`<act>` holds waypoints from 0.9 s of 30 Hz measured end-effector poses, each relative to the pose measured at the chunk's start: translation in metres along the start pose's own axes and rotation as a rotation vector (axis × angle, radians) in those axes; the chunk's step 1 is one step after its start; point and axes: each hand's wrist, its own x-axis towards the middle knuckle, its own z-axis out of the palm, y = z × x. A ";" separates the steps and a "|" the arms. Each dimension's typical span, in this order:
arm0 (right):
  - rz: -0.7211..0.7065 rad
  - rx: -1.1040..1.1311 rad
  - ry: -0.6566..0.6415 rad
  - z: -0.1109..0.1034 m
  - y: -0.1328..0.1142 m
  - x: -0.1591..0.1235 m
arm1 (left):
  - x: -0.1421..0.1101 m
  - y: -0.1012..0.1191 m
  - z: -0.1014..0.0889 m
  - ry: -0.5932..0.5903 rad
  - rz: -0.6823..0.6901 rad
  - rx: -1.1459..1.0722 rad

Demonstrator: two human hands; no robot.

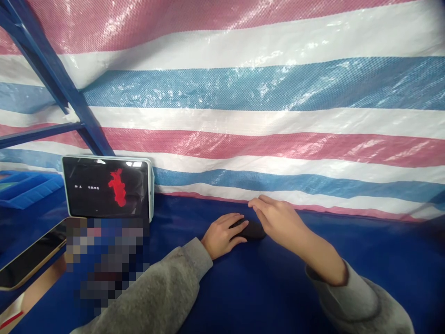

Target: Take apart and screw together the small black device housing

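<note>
A dark, rounded, flat object that looks like a computer mouse (255, 230) lies on the blue tabletop (250, 287). My left hand (224, 235) grips its left end, with the thumb along the near side and the other fingers over the top and far side. Just above its right end is my right hand (276, 220), palm side down. The right fingers are bent and drawn together, their tips pointing left. Whatever may be between them is hidden from me. Grey sleeves cover both forearms.
A tablet (104, 188) in a pale case stands at the left, showing a red shape on black. Near it are a phone (38, 253), a blue tray (33, 189) and a pixelated patch. Behind hangs a striped plastic sheet (243, 88), with a blue metal frame (55, 76) at left.
</note>
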 end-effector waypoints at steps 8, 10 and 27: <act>0.118 0.079 -0.045 -0.010 0.006 -0.001 | 0.001 0.002 -0.002 0.005 0.003 -0.001; 0.152 0.065 -0.050 -0.009 0.007 0.000 | 0.001 0.002 -0.002 -0.002 -0.001 0.004; 0.080 0.000 -0.031 -0.009 0.005 -0.002 | 0.002 0.002 -0.002 0.009 0.016 0.004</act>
